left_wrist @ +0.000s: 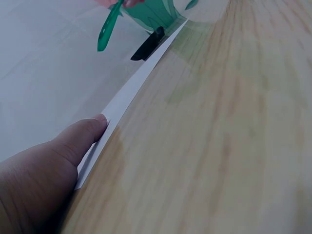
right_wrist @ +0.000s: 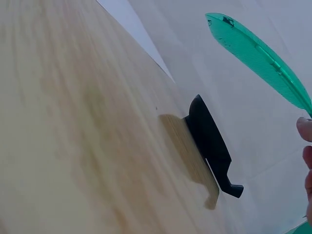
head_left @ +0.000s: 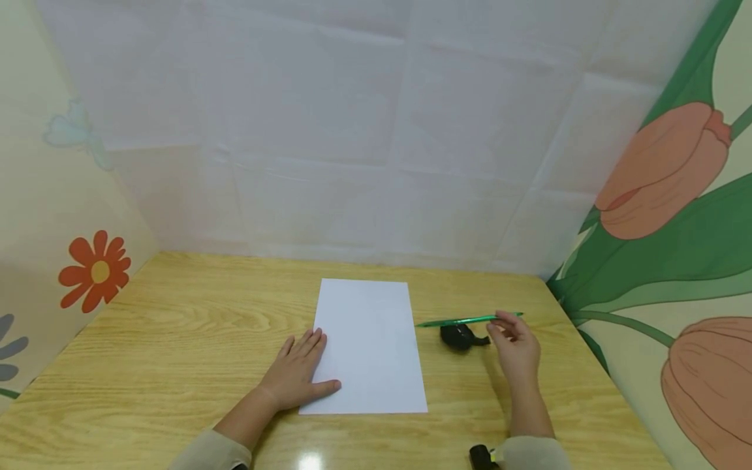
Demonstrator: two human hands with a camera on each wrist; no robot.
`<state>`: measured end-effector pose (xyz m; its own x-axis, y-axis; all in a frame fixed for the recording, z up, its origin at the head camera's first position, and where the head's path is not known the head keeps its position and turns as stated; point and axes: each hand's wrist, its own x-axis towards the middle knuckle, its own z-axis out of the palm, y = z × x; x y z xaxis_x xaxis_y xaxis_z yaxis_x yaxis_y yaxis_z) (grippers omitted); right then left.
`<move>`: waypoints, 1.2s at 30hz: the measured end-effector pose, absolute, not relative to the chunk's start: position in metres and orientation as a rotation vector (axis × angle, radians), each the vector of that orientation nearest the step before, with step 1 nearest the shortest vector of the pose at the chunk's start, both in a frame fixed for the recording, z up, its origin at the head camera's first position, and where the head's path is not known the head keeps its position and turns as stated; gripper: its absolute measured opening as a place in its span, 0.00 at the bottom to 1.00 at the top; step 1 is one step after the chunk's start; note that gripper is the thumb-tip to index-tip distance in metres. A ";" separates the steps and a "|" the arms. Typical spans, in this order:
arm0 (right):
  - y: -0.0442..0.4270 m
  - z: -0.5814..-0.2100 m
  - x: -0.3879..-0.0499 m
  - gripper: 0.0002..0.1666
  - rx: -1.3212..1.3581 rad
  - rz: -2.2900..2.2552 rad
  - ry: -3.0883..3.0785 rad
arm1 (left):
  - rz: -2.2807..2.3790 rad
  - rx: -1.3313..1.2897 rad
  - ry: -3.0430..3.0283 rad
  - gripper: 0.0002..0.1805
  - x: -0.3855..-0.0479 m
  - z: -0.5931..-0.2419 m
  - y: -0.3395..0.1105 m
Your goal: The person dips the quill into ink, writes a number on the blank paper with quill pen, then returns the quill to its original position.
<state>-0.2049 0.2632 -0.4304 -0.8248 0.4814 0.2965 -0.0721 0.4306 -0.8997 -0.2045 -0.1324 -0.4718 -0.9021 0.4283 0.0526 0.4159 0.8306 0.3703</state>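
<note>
- Green feather-shaped piece (right_wrist: 258,61): raised above the surface (head_left: 205,326), its broad end directed toward the paper.
- Right hand (head_left: 517,352): fingers pinch the feather's narrow end.
- Black handled object (head_left: 457,337): rests on the surface just below the feather, to the right of the paper.
- Sheet of white paper (head_left: 376,346): lies flat and unmarked; the left hand (head_left: 296,372) rests on its left edge, thumb spread apart from the fingers.
- Step in hand, as judged: steadying the sheet while positioning the feather.
- Next move, as judged: calls for a controlled lowering, the pinch maintained and the sheet kept still.
</note>
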 end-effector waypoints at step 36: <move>0.257 -0.428 -0.204 0.13 -0.051 1.450 -2.097 | 0.605 0.674 2.958 0.55 -0.204 -0.472 -0.132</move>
<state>-0.2043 0.2565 -0.4284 -0.8291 0.3472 0.4382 -0.2874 0.4076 -0.8668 -0.2040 -0.1324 -0.4723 -0.9039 0.4260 0.0394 0.4073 0.8287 0.3840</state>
